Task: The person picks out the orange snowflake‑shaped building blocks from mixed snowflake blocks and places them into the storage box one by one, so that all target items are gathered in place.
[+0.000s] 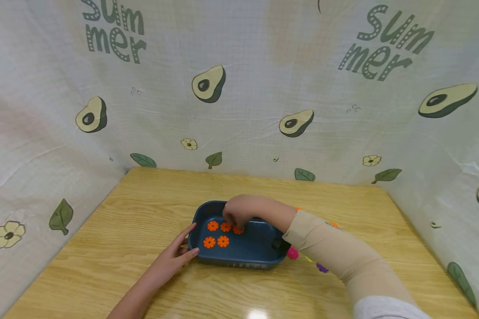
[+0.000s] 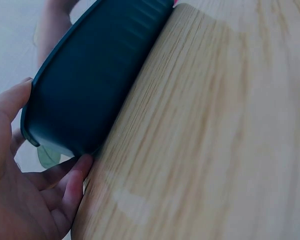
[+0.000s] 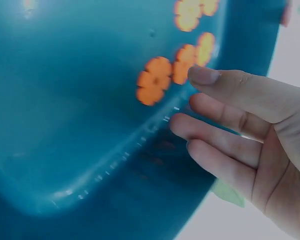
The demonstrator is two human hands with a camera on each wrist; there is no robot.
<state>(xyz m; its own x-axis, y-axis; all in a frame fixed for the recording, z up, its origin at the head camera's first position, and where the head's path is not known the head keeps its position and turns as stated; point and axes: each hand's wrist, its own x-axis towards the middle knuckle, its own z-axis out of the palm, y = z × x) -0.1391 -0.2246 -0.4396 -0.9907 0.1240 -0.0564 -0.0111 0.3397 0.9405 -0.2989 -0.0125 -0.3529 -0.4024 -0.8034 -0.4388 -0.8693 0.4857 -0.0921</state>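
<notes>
A dark blue rectangular tub (image 1: 247, 261) stands on the wooden table. Several orange flower-shaped discs (image 1: 209, 242) lie flat on its floor in two rows. My left hand (image 1: 171, 259) holds the tub's left end; in the left wrist view the thumb is against the rim and a fingertip reaches low by the tabletop. Inside the tub, my right hand (image 1: 239, 209) reaches down near the far wall, over the rightmost disc of the far row. The right wrist view shows its thumb and fingers apart with nothing between them, beside an orange disc (image 3: 154, 81).
Right of the tub, partly behind the right forearm, lie a pink disc (image 1: 293, 253), a purple disc (image 1: 322, 268) and bits of orange and yellow. A small black thing (image 1: 280, 243) shows by the right wrist. Printed cloth (image 1: 247, 150) hangs along the table's back and sides.
</notes>
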